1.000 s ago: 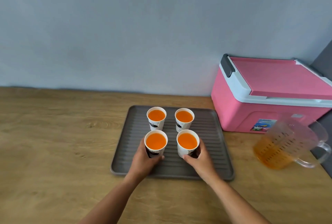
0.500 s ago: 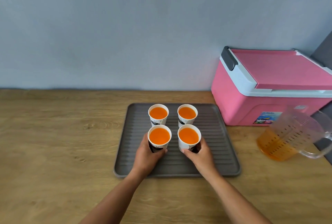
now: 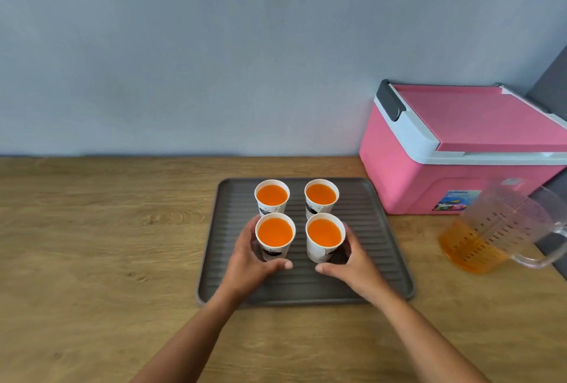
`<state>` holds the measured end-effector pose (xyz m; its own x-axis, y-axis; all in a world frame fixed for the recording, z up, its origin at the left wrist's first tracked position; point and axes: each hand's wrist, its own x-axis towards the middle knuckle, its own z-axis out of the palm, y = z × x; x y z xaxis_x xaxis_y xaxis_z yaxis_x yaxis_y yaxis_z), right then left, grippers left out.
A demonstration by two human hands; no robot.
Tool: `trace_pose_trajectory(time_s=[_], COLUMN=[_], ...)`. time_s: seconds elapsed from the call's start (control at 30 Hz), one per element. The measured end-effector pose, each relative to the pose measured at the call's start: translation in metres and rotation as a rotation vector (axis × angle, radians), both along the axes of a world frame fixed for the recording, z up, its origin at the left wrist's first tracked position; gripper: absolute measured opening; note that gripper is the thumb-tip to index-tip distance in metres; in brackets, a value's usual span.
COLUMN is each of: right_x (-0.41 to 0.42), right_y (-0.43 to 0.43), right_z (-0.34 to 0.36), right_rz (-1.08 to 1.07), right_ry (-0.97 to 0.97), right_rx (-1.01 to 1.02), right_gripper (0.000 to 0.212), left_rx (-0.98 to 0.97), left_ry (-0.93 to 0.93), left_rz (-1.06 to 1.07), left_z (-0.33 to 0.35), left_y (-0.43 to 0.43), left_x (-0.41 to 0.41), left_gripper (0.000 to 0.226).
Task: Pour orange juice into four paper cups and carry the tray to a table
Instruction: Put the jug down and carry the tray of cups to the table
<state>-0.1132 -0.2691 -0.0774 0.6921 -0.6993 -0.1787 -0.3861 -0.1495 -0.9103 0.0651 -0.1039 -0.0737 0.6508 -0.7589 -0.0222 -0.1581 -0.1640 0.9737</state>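
My fingers (image 3: pixel 245 247) curl around white paper cups (image 3: pixel 274 255) on a matt grey ribbed plastic tray (image 3: pixel 377 244). The counter (image 3: pixel 101 238) is grained wood. The jug (image 3: pixel 497 229) is clear plastic, and the pink cooler (image 3: pixel 408 180) looks like smooth plastic with a slight sheen.
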Motion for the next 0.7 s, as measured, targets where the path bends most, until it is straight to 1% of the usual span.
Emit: trace_pose_trajectory(time_s=[0.03,0.07,0.1,0.17,0.23,0.3,0.33,0.4,0.47,0.6,0.7], right_x=[-0.004,-0.008,-0.01,-0.008,0.001,0.016,0.024,0.039,0.05,0.062,0.064], right_y=[-0.005,-0.011,-0.017,-0.03,-0.041,-0.052,-0.057,-0.064,-0.068,-0.073,-0.074], right_z=[0.006,0.015,0.025,0.045,0.061,0.072,0.074,0.074,0.073,0.066,0.063], right_rz=[0.008,0.001,-0.012,-0.044,-0.061,-0.045,-0.033,-0.002,0.03,0.067,0.079], right_ry=[0.009,-0.003,-0.035,-0.118,-0.15,-0.131,-0.108,-0.045,0.019,0.097,0.107], right_rx=[0.013,0.027,0.04,0.052,0.041,0.011,-0.007,-0.022,-0.014,-0.015,-0.03], right_gripper=[0.128,0.137,0.14,0.135,0.117,0.095,0.09,0.087,0.089,0.098,0.096], left_rx=[-0.011,-0.03,-0.062,-0.119,-0.091,-0.016,0.03,0.116,0.164,0.197,0.19], left_ry=[0.006,0.016,0.04,0.08,0.047,0.0,-0.004,0.002,-0.001,-0.005,0.005], left_rz=[0.022,0.056,0.091,0.146,0.139,0.061,0.016,-0.061,-0.12,-0.183,-0.194], left_z=[0.003,0.007,0.013,0.026,0.039,0.046,0.047,0.049,0.051,0.05,0.049], left_y=[0.004,0.008,0.011,0.008,-0.003,-0.018,-0.026,-0.038,-0.047,-0.057,-0.06], left_x=[0.005,0.01,0.016,0.032,0.05,0.068,0.075,0.084,0.089,0.088,0.087], left_gripper=[0.111,0.111,0.107,0.09,0.079,0.078,0.08,0.083,0.085,0.087,0.082])
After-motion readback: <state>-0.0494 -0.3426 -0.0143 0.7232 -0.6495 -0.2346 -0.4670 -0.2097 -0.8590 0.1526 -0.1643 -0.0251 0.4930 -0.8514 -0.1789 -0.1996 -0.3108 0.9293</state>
